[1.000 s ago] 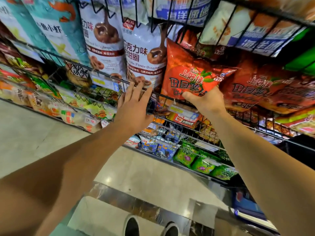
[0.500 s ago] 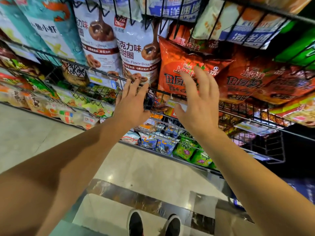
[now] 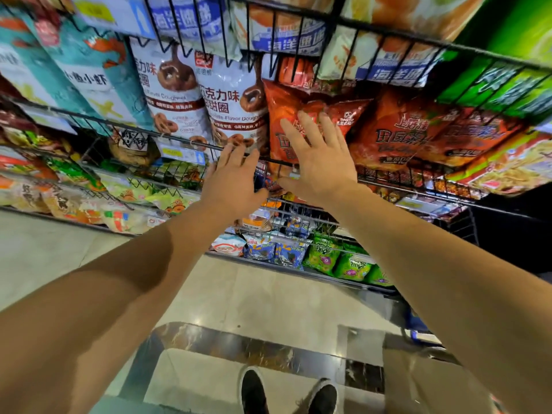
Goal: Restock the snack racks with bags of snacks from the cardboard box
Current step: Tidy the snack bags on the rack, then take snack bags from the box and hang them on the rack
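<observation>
Before the wire snack racks [image 3: 191,146], pale floor tiles [image 3: 254,294] underfoot.

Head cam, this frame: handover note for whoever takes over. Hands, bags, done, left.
Left hand: open, fingers straight, at the wire rack rail below the doughnut bags, holding nothing.
Right hand: open, fingers spread flat against the front orange bag, holding nothing.
Bags: the orange bag stands in the middle rack beside more orange bags.
Done: that bag appears to be seated in the rack.
Left: fetch the next bag; the cardboard box is not in view.
</observation>
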`<act>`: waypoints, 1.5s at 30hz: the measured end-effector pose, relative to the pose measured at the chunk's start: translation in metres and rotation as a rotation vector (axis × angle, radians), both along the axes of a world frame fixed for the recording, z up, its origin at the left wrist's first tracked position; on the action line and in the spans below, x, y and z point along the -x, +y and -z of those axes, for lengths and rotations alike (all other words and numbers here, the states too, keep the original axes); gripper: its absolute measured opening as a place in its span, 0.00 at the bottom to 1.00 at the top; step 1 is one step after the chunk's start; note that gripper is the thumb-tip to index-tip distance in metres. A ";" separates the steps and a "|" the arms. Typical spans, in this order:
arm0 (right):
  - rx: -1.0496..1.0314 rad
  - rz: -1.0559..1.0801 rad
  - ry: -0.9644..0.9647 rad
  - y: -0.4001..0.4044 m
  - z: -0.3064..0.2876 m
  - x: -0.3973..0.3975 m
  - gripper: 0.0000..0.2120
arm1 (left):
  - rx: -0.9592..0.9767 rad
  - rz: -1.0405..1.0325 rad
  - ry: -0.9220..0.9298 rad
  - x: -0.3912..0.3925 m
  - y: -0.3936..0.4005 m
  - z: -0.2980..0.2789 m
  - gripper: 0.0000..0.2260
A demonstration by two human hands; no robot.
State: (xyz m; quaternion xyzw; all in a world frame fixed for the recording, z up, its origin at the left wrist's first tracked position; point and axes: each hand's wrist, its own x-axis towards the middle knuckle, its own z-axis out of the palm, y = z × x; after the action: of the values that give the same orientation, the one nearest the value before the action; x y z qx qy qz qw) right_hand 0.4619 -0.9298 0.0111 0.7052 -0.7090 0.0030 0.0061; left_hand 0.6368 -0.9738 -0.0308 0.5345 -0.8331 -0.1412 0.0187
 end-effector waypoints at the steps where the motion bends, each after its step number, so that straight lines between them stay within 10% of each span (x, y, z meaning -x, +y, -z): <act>1: 0.019 -0.014 -0.053 0.008 -0.007 0.002 0.45 | 0.029 0.019 0.008 -0.001 0.008 -0.008 0.38; 10: -0.005 0.132 -0.133 0.160 -0.035 0.037 0.42 | 0.115 0.229 0.038 0.016 0.130 -0.071 0.34; 30: 0.068 0.742 -0.177 0.815 -0.012 0.126 0.39 | 0.082 0.913 -0.021 0.192 0.637 -0.064 0.33; 45: -0.089 0.939 -0.182 0.971 0.026 0.268 0.41 | -0.014 1.033 0.004 0.358 0.775 -0.005 0.32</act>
State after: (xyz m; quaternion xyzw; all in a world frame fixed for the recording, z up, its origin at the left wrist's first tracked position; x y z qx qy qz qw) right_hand 0.1941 0.0410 -0.0150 0.3052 -0.9479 0.0316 -0.0854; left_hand 0.2792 -0.1984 -0.0260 0.0532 -0.9874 -0.1387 -0.0555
